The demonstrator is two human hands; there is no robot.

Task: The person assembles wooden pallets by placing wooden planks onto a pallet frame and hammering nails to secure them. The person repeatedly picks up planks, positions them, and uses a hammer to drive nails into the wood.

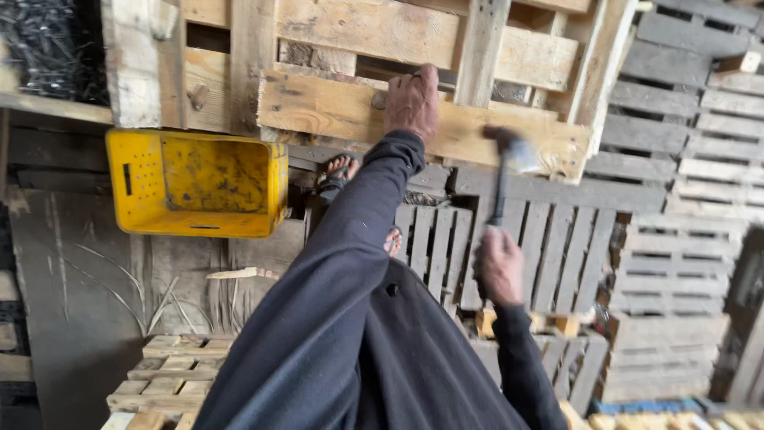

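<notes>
Pallet yard, head view: grey stacked pallets (676,207) fill the right and far side, dark floor on the left. Yellow plastic crate (199,185) sits left, on its side, open face toward camera. Light wooden pallet (358,48) stands far centre. Left hand (412,102) pressed on its lower board (334,111), fingers at the board's top edge, dark sleeve running back to the body. Right hand (500,267) clamped around the handle of a hammer (504,171); head blurred, just right of the left hand, close to the board. Hands apart. Sandalled foot (338,173) visible under the pallet, beside the crate.
</notes>
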